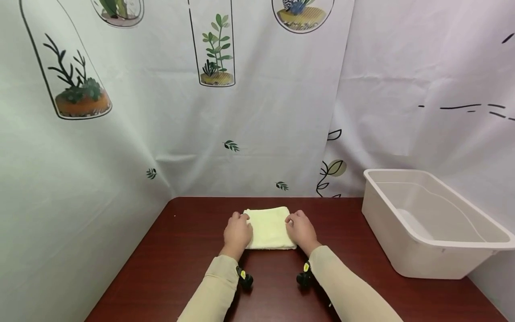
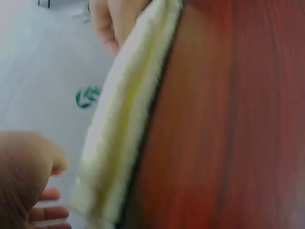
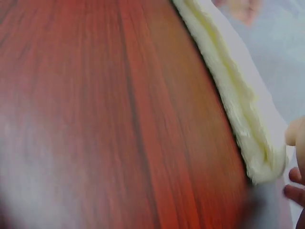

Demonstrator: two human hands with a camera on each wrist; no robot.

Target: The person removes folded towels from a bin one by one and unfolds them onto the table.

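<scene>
While two beige sleeves [image 1: 215, 288] reach in from the near side, a small black device hangs under each wrist, above the reddish-brown table [image 1: 161, 277]. Beyond them, the left hand [image 1: 238, 230] lies at the cloth's left side, its fingers loosely bent and not wrapped round anything; the left wrist view shows a gap between thumb and cloth. The right hand [image 1: 301, 229] mirrors it at the right side, fingers relaxed, thumb touching or just beside the near right corner, with no pinch to be seen.

Between the hands, flat on the table, is the pale yellow cloth [image 1: 267, 228], a neat, nearly square pad. Its near edge shows stacked layers with a deeper yellow line between them, so the folding looks largely done; little seems left beyond straightening the sides, though whether another fold is due I cannot tell. Well apart on the right stands an off-white bin [image 1: 418, 259], and at the far side hangs a plant-printed sheet [image 1: 261, 120].
</scene>
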